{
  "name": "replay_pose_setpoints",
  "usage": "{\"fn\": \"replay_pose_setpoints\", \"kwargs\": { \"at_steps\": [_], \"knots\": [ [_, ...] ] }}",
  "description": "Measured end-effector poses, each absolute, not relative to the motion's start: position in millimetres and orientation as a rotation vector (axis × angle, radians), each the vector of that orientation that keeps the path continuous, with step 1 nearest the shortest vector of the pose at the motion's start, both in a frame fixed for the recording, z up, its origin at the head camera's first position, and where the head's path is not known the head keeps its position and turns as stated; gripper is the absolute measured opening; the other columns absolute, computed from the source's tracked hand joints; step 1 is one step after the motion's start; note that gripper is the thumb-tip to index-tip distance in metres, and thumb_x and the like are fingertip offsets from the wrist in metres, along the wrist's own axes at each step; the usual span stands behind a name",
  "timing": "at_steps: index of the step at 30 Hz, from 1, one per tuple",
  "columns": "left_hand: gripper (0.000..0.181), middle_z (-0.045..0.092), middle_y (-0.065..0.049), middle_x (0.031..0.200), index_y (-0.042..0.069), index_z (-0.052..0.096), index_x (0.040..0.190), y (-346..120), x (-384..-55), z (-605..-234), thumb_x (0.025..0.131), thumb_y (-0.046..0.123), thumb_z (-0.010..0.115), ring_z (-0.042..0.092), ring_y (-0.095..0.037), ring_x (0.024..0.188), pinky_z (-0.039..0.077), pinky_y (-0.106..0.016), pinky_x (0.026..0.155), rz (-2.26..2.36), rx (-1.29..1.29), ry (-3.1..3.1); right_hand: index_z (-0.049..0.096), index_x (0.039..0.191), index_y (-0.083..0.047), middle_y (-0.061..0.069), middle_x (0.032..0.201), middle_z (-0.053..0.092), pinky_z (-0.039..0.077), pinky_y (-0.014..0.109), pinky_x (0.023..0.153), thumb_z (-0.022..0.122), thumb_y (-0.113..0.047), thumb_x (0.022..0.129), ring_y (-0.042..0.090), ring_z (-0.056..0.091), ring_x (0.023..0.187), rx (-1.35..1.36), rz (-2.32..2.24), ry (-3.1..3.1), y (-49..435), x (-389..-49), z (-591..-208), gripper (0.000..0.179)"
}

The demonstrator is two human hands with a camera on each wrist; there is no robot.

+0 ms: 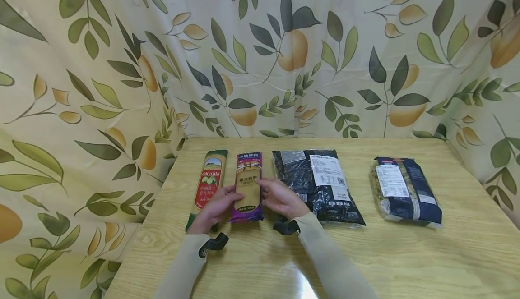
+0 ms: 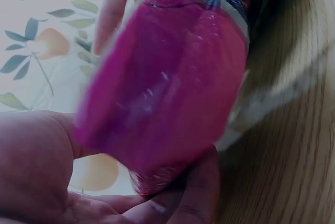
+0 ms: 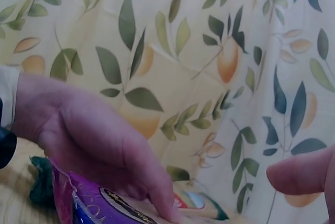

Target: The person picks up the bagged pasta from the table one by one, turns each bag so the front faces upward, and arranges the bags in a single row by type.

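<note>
Your left hand (image 1: 214,206) and right hand (image 1: 281,198) grip the purple packet (image 1: 248,188).
Your fingers curl partway closed around its edges; the black bag (image 1: 298,175) lies beside your right fingers.

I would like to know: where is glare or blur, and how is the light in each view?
Head view: brightly lit, white glare on the table near the bottom edge; left wrist view: dimmer, purple package soft and blurry, small highlights on its plastic; right wrist view: also dimmer than head, leaf pattern on the curtain fairly clear.
</note>
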State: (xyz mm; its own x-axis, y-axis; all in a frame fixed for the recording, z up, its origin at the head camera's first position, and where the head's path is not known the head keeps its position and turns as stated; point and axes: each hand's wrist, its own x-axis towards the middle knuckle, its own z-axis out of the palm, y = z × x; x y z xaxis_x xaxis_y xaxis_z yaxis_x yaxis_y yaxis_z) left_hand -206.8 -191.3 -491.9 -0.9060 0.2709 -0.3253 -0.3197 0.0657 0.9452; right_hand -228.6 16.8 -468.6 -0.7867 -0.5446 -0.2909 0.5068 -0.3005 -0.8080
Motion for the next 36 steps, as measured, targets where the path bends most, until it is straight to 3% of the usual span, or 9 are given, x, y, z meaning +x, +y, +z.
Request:
{"fn": "replay_pose_setpoints", "kwargs": {
  "at_steps": [7,18,28,36],
  "knots": [
    [0.049,0.066,-0.023,0.127,-0.007,0.048,0.146,-189,-206,-495,0.102,0.011,0.060,0.069,-0.017,0.100,0.059,-0.029,0.087,1.818,-0.130,2.112,0.030,0.156,0.008,0.026,0.164,0.034,0.032,0.050,0.124,0.040,-0.013,0.111,0.037,0.037,0.148,-0.093,-2.110,1.312,12,-230,-479,0.051],
    [0.051,0.069,-0.020,0.115,-0.005,0.051,0.146,-185,-203,-491,0.100,0.015,0.063,0.070,-0.020,0.090,0.059,-0.030,0.079,1.629,-0.141,2.309,0.027,0.155,0.014,0.029,0.166,0.029,0.022,0.055,0.129,0.036,-0.012,0.111,0.041,0.026,0.156,-0.177,-2.117,1.311,11,-231,-485,0.052],
    [0.046,0.071,-0.017,0.106,-0.004,0.056,0.141,-181,-200,-487,0.100,0.016,0.063,0.069,-0.019,0.085,0.057,-0.029,0.073,1.545,-0.116,2.396,0.026,0.158,0.009,0.023,0.168,0.028,0.018,0.054,0.130,0.041,-0.013,0.110,0.037,0.022,0.159,-0.133,-2.123,1.317,11,-229,-481,0.055],
    [0.052,0.071,-0.017,0.109,-0.004,0.050,0.146,-180,-199,-488,0.100,0.017,0.063,0.070,-0.019,0.088,0.058,-0.031,0.078,1.505,-0.119,2.412,0.028,0.155,0.015,0.024,0.169,0.024,0.011,0.052,0.132,0.041,-0.011,0.110,0.036,0.014,0.161,-0.118,-2.151,1.346,11,-230,-483,0.054]
  ]
}}
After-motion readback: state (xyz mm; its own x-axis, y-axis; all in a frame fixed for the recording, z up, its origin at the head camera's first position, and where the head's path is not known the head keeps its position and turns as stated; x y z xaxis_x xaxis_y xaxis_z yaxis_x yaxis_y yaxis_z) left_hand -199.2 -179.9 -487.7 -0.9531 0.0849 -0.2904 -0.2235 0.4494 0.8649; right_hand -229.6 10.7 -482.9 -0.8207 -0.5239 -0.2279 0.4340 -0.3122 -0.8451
